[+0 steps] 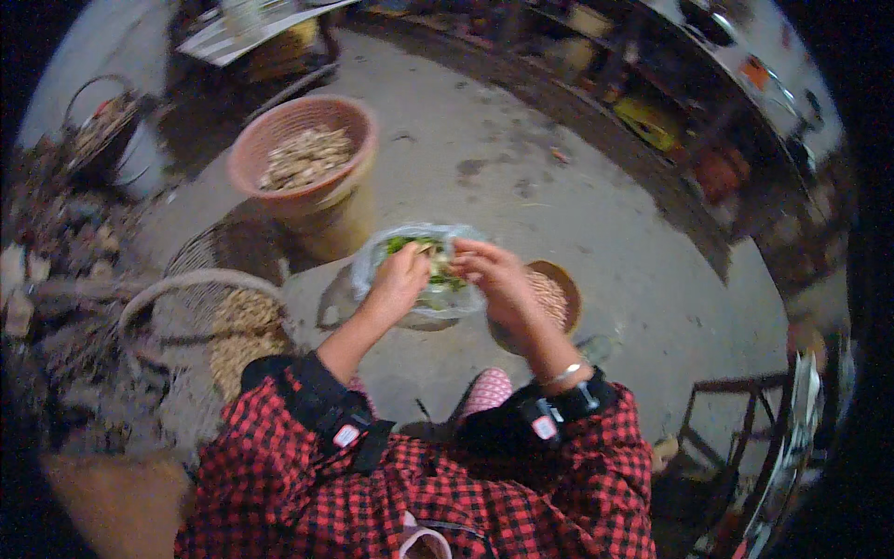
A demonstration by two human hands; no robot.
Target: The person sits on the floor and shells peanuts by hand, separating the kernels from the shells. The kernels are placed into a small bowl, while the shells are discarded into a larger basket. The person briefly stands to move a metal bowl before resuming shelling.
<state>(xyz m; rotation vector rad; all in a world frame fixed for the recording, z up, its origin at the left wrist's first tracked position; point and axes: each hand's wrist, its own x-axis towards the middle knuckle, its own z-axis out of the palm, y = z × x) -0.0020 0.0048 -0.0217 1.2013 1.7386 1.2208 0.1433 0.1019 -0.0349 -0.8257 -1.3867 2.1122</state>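
My left hand point(404, 276) is over a thin, pale plastic bag point(363, 269) with its fingertips together on a small piece too blurred to name. Facing it across the bag's mouth, my right hand point(497, 276) has its fingers stretched toward the left; whether anything is between them is unclear. Green leafy vegetables point(447, 279) with paler bits show inside the bag. Partly behind my right wrist stands a round bowl point(574, 297) of pinkish shelled kernels point(548, 293), probably peanuts.
A pink plastic basket point(241, 164) holding unshelled peanuts point(307, 159) sits on a yellowish bucket point(342, 227). At left, a wicker basket point(150, 293) with a handle holds more tan pods or shells point(248, 321), beside dry brushwood point(77, 370). A dark-framed stool point(733, 412) stands right.
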